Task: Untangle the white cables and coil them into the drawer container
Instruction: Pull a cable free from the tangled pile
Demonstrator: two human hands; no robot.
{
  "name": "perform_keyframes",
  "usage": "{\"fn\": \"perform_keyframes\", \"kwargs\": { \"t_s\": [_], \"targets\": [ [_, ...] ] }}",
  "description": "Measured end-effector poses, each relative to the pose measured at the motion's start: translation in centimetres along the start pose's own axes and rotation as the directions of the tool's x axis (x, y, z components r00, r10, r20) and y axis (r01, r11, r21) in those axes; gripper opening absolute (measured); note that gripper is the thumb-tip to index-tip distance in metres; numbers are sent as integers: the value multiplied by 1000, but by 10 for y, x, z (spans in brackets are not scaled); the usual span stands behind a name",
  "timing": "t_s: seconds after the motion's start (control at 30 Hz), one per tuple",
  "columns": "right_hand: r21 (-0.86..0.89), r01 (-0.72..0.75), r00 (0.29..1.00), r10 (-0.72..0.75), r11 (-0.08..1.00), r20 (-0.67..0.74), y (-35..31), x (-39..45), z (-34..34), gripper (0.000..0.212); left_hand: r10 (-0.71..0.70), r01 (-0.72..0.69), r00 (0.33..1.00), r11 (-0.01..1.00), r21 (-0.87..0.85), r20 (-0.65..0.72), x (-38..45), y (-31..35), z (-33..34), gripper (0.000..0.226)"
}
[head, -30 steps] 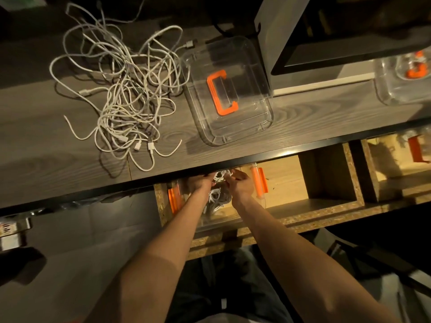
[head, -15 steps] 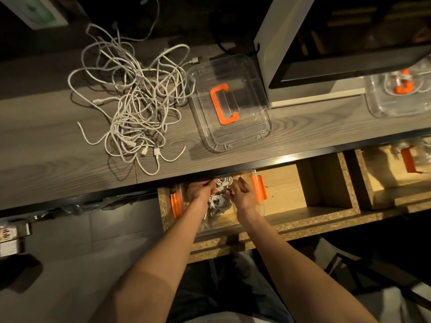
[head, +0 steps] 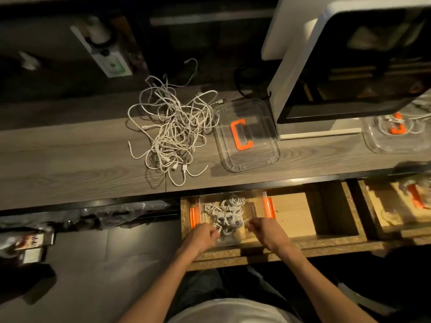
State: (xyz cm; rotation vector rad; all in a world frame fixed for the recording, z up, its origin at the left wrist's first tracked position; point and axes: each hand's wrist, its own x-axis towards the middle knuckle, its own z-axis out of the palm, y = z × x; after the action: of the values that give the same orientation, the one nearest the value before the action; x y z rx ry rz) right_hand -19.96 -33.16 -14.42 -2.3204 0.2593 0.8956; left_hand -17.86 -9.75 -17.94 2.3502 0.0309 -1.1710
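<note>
A clear container with orange latches sits in the open drawer and holds several coiled white cables. Both my hands are at its near edge. My left hand has its fingers curled on a white cable at the near side of the coils. My right hand pinches a short white cable end that points toward the coils. A tangled heap of white cables lies on the desk above the drawer, apart from both hands.
The container's clear lid with an orange handle lies on the desk right of the tangle. A large white-framed machine stands behind it. A second lid and another open drawer are at the far right.
Both hands have drawn back from deep in the container to its near edge and moved apart. The view has pulled back, showing more of the desk.
</note>
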Motion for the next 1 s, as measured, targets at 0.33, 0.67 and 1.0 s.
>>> {"fn": "perform_keyframes", "kwargs": {
  "t_s": [0.33,0.67,1.0],
  "targets": [
    [-180,32,995,-14,983,100,0,-3,8,27,84,-83,997,988,132,1,-24,3,3,31],
    [-236,69,983,-25,969,184,-5,-2,7,25,82,-83,996,996,18,30,-34,0,3,28],
    [-52,408,905,-411,912,-112,-155,41,-38,17,-146,-115,887,849,-515,-438,-38,-2,-111,21]
  ]
}}
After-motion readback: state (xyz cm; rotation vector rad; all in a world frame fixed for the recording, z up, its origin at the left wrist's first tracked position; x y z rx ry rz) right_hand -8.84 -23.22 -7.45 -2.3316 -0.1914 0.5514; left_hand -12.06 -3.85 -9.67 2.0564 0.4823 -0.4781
